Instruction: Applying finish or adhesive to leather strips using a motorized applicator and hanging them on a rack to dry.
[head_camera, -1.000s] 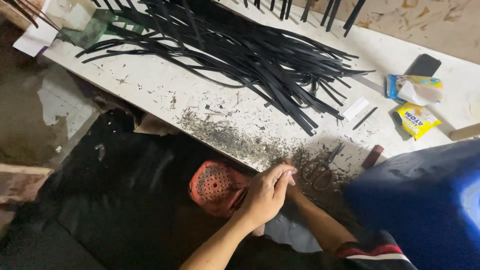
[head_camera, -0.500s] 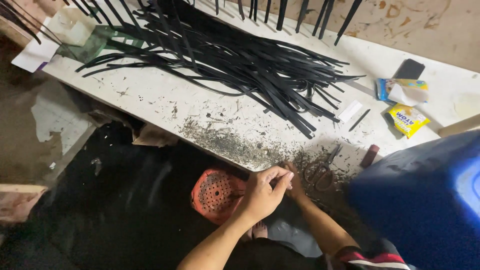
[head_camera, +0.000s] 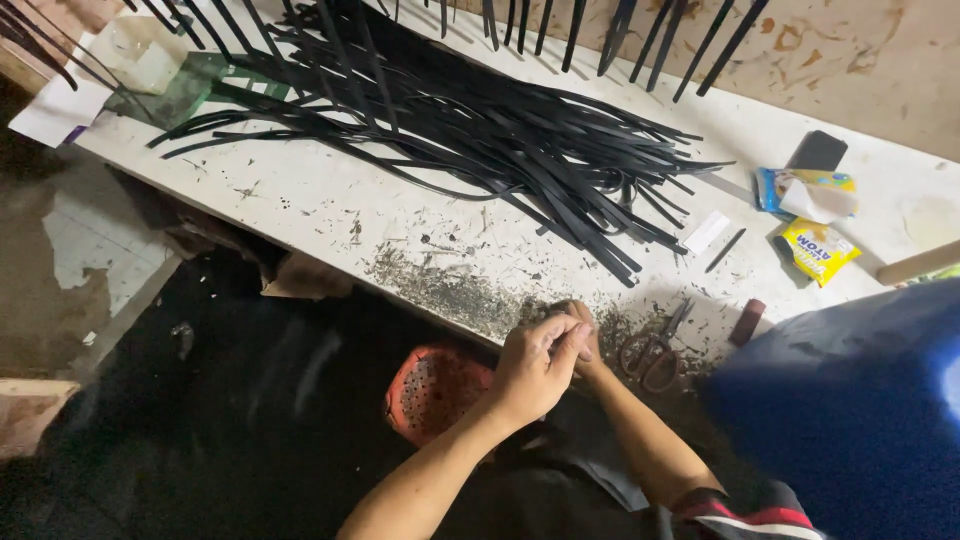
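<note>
At the near edge of the white paint-flecked worktable (head_camera: 330, 200), we are seeing both hands pressed together over a drift of fine dark shavings (head_camera: 450, 290). The left hand (head_camera: 535, 365) is curling over the right hand (head_camera: 583, 335), fingers bunched as if pinching something small; whatever is between them is hidden, so we cannot tell what they are grasping, or whether they are closed on anything at all.

Just right of the hands, a pair of metal scissors with dark loops (head_camera: 655, 350) is lying flat among the shavings, untouched. Below the left wrist, off the table edge, a red perforated plastic basket (head_camera: 435, 390) is sitting low in the dark.

Well beyond the hands, a big loose heap of long flat black strips (head_camera: 480, 130) is sprawling across the table. We are judging these strips to be light, limp and springy, prone to tangling and sliding over each other; one would be best picked out by a free end at the heap's edge and drawn clear.

Farther right of the hands, a yellow snack packet (head_camera: 818, 250), a small white card (head_camera: 707, 231) and a dark phone (head_camera: 817, 152) are resting on the table.
</note>
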